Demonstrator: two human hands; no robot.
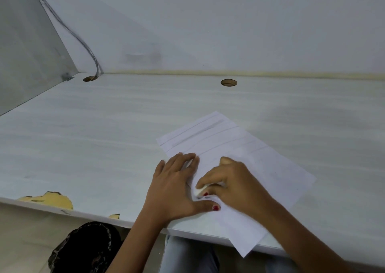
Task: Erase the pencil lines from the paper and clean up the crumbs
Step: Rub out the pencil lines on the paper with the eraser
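A white sheet of paper (239,147) lies at an angle on the pale desk (104,137), its near corner hanging over the front edge. Several faint pencil lines cross its far half. My left hand (175,185) lies flat with straight fingers on the paper's left edge, pressing it down. My right hand (231,181) pinches a small white eraser (200,190) between its fingertips, with the eraser on the paper just right of my left thumb. Some tiny dark specks show on the sheet; crumbs are too small to make out.
A grey side panel (31,53) closes the desk on the left and a wall stands behind. Two round cable holes (228,82) sit near the back, a cable (83,43) dropping into the left one. The front edge laminate is chipped (52,198). A dark patterned seat (83,247) is below.
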